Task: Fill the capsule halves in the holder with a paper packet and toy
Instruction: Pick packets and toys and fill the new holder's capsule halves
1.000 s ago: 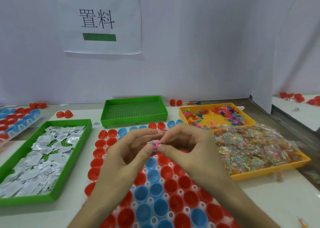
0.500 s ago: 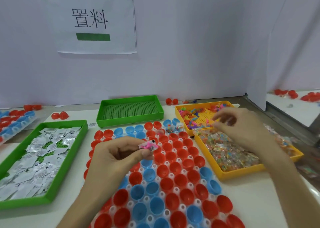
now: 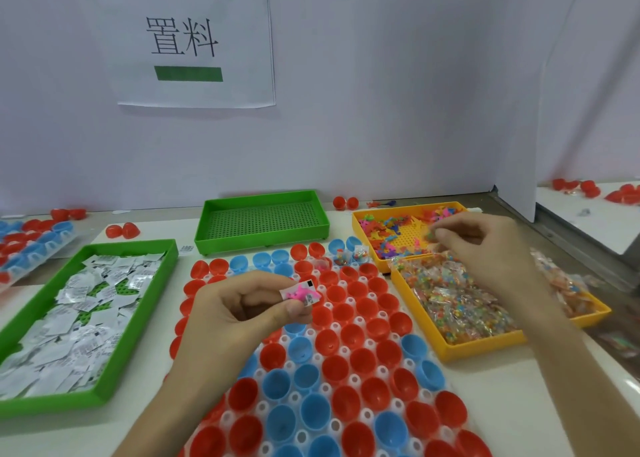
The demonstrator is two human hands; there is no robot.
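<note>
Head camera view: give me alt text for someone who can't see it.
A person's left hand pinches a paper packet and a pink toy above a holder of red and blue capsule halves. The right hand reaches over a yellow tray of small toys; a green tray of packets sits left.

Red and blue capsule halves (image 3: 343, 321) sit mouth-up, row on row, in the white holder (image 3: 352, 377). Above them the left hand (image 3: 239, 314) pinches a small white paper packet (image 3: 286, 293) with black print, and a pink toy (image 3: 300, 291) lies pressed flat against it.
</note>
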